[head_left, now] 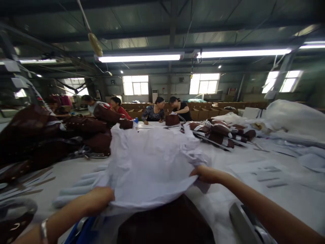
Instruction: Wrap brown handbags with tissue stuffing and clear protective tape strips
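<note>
A large sheet of thin white packing paper (152, 162) is spread upright between my hands, its upper part crumpled. My left hand (100, 200) is closed on its lower left edge. On the right side, my right hand (205, 174) pinches the sheet's edge between thumb and fingers. Just below the paper, at the near edge of the table, stands a dark brown leather bag (165, 223); the sheet hangs over its upper part and hides it.
Brown bags (86, 132) are heaped at left, with wrapped bag parts (220, 130) at back right. White rolls (83, 184), a blue tray (81, 230) and a grey metal object (243, 220) lie near my arms. Several co-workers (154, 110) sit across the white table (223, 200).
</note>
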`<state>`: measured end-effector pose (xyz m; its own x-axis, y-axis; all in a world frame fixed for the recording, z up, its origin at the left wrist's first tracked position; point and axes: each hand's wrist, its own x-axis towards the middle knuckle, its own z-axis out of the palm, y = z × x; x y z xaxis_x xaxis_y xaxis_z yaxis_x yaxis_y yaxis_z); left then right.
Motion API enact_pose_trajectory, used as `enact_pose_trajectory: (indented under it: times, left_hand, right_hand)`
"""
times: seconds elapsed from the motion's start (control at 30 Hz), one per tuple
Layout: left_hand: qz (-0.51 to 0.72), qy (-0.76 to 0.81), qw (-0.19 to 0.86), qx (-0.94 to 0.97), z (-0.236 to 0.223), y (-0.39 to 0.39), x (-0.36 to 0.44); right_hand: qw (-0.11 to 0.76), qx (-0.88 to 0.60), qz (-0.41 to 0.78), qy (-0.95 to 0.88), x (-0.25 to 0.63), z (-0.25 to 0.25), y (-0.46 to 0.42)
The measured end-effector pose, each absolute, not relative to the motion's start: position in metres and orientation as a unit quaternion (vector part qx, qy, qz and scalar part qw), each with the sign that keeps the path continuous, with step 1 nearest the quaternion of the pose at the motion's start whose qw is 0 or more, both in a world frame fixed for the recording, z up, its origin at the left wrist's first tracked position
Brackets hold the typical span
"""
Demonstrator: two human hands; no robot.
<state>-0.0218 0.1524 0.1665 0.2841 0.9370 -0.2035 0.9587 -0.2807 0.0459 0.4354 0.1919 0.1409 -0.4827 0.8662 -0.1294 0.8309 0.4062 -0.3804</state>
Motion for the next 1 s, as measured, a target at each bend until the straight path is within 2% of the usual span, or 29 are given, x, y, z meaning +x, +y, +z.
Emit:
enact_pose_trajectory:
  times: [0.1, 0.2, 0.27, 0.37, 0.43, 0.57, 0.67, 0.83, 1.0]
  left_hand:
    - [-0.124, 0.590, 0.098, 0.792, 0.174, 0.147, -0.040]
    - [-0.137, 0.608, 0.007, 0.782, 0.193, 0.140, -0.037]
    - [-0.101, 0.583, -0.036, 0.805, 0.192, 0.132, -0.011]
    - [-0.043, 0.474, 0.056, 0.878, 0.165, 0.123, 0.047]
    - [-0.031, 0.469, 0.075, 0.880, 0.141, 0.132, 0.077]
    - [-0.091, 0.489, 0.151, 0.855, 0.105, 0.189, 0.095]
    - [-0.130, 0.467, 0.192, 0.853, 0.089, 0.237, 0.094]
    - [-0.107, 0.462, 0.152, 0.867, 0.054, 0.272, 0.114]
    - [-0.114, 0.510, 0.096, 0.847, 0.016, 0.289, 0.125]
  right_hand:
    - [0.026, -0.491, 0.239, -0.837, 0.447, 0.133, 0.182]
    - [0.028, -0.484, 0.244, -0.840, 0.450, 0.143, 0.174]
    - [0.041, -0.486, 0.231, -0.842, 0.442, 0.147, 0.169]
    - [0.045, -0.487, 0.213, -0.846, 0.426, 0.146, 0.166]
    - [0.030, -0.510, 0.190, -0.838, 0.420, 0.140, 0.171]
    - [-0.004, -0.622, 0.106, -0.776, 0.427, 0.123, 0.191]
    - [-0.031, -0.639, 0.092, -0.763, 0.430, 0.109, 0.214]
    - [-0.050, -0.505, 0.158, -0.847, 0.407, 0.071, 0.272]
    - [-0.080, -0.539, 0.132, -0.828, 0.383, 0.018, 0.330]
